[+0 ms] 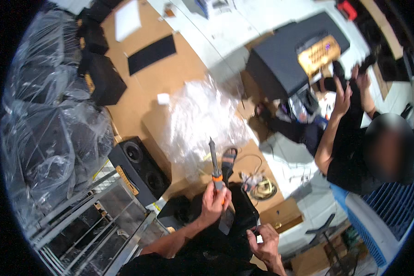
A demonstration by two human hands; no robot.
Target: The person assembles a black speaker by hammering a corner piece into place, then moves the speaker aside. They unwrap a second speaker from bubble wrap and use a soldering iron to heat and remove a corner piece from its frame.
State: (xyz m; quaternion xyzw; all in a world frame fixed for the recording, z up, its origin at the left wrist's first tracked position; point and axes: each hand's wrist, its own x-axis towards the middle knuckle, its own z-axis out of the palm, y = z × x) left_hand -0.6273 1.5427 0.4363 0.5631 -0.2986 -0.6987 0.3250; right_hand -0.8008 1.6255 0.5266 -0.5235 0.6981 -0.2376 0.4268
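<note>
Brown cardboard sheeting [170, 69] covers the floor across the upper middle of the view, with white floor beyond it toward 1 o'clock.

Item 1: left hand [215, 202], just below centre, clenched around the orange-and-grey handle of a soldering iron [215, 165]; the dark shaft stands upright, tip toward 12 o'clock.

Item 2: right hand [264, 241], at 5 o'clock, fingers curled at the edge of a black box-shaped object [239, 209] on the lap; whether it grips anything cannot be told.

Item 3: black speaker [140, 168] with two round cones, lying at 8 o'clock of the left hand, a small gold-coloured plate on its side.

Item 4: crumpled clear plastic wrap [200, 119], at 12 o'clock of the iron.

Item 5: plastic-wrapped dark boxes [46, 115], stacked along the 9 o'clock rim.

Item 6: metal wire rack [92, 216], at 7 o'clock.

Item 7: flat black rectangle [152, 54] and white sheet [127, 19] on the cardboard, at 11 o'clock.

Item 8: large dark grey cabinet [285, 60] at 1 o'clock, bearing a rectangular gold-coloured panel [318, 54].

Item 9: coil of wire [263, 188], near 3 o'clock of the left hand.

Item 10: another person in a black shirt [349, 152] at 3 o'clock, one hand [342, 99] raised toward the cabinet.

Item 11: blue ribbed crate [382, 216], at 4 o'clock.
</note>
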